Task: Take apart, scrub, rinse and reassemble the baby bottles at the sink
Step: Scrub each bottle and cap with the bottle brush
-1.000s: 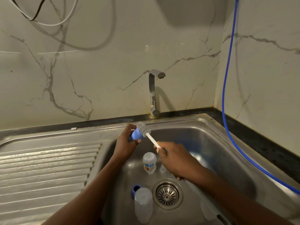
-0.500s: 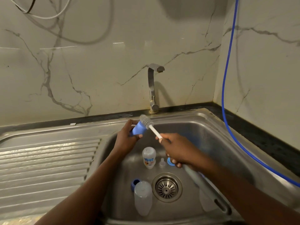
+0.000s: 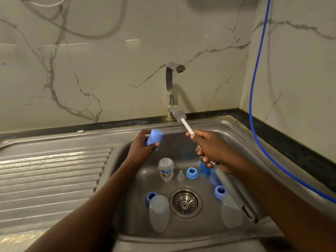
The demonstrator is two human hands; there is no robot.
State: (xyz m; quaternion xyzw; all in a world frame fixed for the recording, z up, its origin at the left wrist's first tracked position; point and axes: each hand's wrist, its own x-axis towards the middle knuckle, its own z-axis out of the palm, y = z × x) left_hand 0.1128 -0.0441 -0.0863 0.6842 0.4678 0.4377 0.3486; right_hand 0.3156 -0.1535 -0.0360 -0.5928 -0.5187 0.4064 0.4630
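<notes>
Left grip [image 3: 142, 149] curled round blue cap [image 3: 154, 137]; right grip [image 3: 214, 151] clasping bottle brush [image 3: 187, 127], the two apart. Below the left grip: small bottle [image 3: 165, 170], printed label unreadable, in sink [image 3: 178, 144] basin.

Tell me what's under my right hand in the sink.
Blue bottle parts lie on the sink floor below the right hand; hand and bottle brush partly cover them.

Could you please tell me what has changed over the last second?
The right hand drew the bottle brush away from the blue cap, up and right toward the faucet. The left hand still holds the cap, right still grips the brush; bottles in the sink unmoved.
</notes>
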